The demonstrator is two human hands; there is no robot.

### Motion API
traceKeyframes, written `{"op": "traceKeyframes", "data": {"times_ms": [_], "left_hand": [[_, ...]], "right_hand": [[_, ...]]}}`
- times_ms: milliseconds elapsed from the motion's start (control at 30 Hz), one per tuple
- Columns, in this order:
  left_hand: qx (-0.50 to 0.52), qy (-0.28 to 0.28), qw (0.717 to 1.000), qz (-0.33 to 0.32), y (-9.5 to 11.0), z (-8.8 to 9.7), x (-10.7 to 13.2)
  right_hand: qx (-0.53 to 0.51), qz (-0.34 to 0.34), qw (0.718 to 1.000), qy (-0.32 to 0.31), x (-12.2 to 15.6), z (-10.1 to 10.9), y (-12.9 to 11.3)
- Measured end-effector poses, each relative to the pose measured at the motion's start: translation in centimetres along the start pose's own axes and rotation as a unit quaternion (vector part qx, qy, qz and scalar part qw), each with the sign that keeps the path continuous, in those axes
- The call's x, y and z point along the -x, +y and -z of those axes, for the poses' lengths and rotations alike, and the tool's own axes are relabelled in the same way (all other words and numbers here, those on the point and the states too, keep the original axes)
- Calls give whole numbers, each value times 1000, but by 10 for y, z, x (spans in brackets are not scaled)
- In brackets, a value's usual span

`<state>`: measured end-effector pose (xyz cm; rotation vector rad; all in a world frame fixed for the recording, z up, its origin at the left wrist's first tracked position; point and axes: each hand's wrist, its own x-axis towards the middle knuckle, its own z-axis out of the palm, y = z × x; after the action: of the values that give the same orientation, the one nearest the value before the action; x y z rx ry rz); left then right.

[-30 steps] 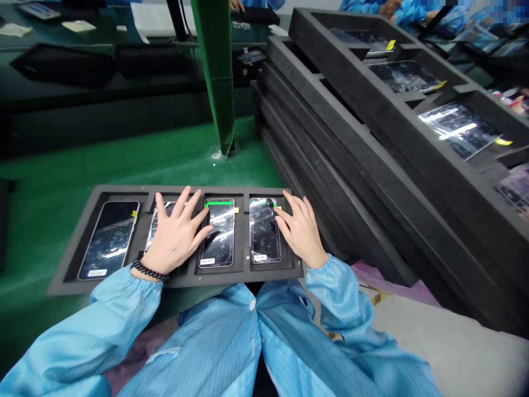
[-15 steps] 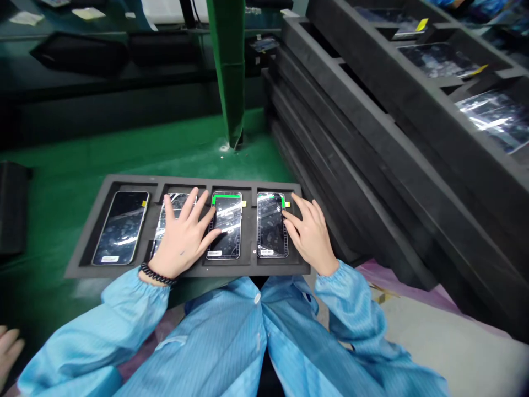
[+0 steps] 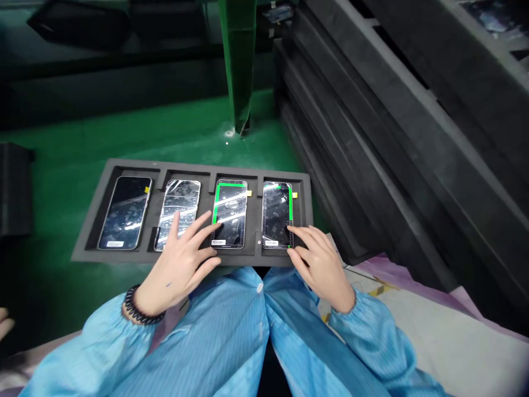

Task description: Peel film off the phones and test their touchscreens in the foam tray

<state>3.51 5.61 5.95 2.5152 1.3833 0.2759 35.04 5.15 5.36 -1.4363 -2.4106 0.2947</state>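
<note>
A black foam tray [image 3: 173, 167] lies in front of me with phones in its compartments. My left hand [image 3: 184, 262] is spread, one fingertip at the left edge of the third phone [image 3: 231, 207], whose screen has a green band along its top and left side. On the rightmost phone [image 3: 275, 209], an index fingertip of my right hand [image 3: 318, 259] rests at the right edge, below a green stripe. The second phone [image 3: 182, 198] is partly behind my left fingers. At the far left, the dark phone [image 3: 126, 212] is untouched. Small yellow tabs stick out from several phones.
Stacked black foam trays [image 3: 363, 121] rise on the right. A green post [image 3: 238, 60] stands on the green surface [image 3: 165, 135] behind my tray. Another person's fingers [image 3: 5, 322] show at the left edge, below a dark block [image 3: 15, 190].
Both hands have moved down along the phones' edges, toward me. The green stripe on the rightmost phone now reaches further down its right side, and the third phone's runs further down its left. The view has shifted.
</note>
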Motion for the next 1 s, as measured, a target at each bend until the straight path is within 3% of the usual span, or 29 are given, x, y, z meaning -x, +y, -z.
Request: {"op": "traceKeyframes", "data": {"times_ms": [133, 333, 500, 800, 1000], "left_hand": [[-57, 12, 998, -4, -10, 7, -11], [-99, -55, 992, -53, -27, 5, -39], [-82, -71, 991, -77, -30, -3, -56], [-69, 41, 997, 0, -27, -9, -20], [-67, 35, 996, 47, -24, -16, -8]], "right_hand": [[-8, -20, 1000, -2, -14, 10, 16], [9, -2, 993, -120, -32, 10, 27], [16, 3, 994, -104, -37, -1, 21], [35, -36, 999, -13, -17, -4, 31], [74, -36, 996, -20, -19, -9, 35]]}}
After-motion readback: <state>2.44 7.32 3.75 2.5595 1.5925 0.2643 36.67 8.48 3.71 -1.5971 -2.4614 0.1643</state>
